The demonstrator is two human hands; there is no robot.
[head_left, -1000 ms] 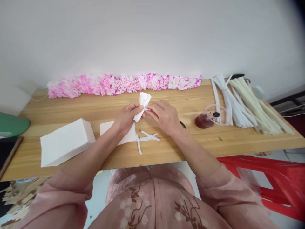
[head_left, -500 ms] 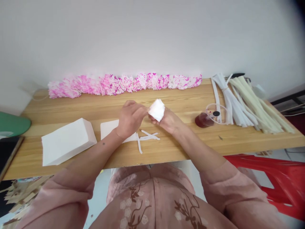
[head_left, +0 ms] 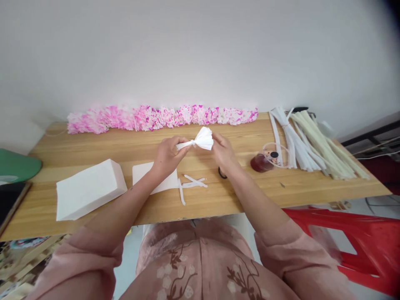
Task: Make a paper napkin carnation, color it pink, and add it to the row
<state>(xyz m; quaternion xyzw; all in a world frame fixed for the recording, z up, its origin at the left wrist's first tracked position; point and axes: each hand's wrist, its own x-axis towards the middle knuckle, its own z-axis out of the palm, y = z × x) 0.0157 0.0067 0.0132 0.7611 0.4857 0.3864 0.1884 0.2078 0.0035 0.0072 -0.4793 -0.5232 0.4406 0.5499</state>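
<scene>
My left hand [head_left: 170,156] is closed on the thin twisted end of a white paper bundle [head_left: 203,138]. The bundle is tied at a narrow neck, and beyond it the paper fans out to the right. My right hand [head_left: 223,152] is at the fan's right edge with its fingers curled; what is inside them is hidden. A black loop [head_left: 222,173] shows just below that hand, and I cannot tell if the hand holds it. Under my left wrist lies flat white paper [head_left: 165,180], with several white strips [head_left: 194,181] beside it.
A thick white paper stack [head_left: 89,187] lies at left, near a green container [head_left: 18,166]. Pink-and-white paper flowers [head_left: 162,118] line the wall. A cup of dark red liquid [head_left: 261,162], white strips [head_left: 296,141] and cream strips [head_left: 331,146] lie right. A red stool [head_left: 371,246] stands below.
The paper bundle has turned from facing me to lying sideways, showing its tied neck and tail. My left hand now grips the tail, and my right hand has shifted to the fan's edge.
</scene>
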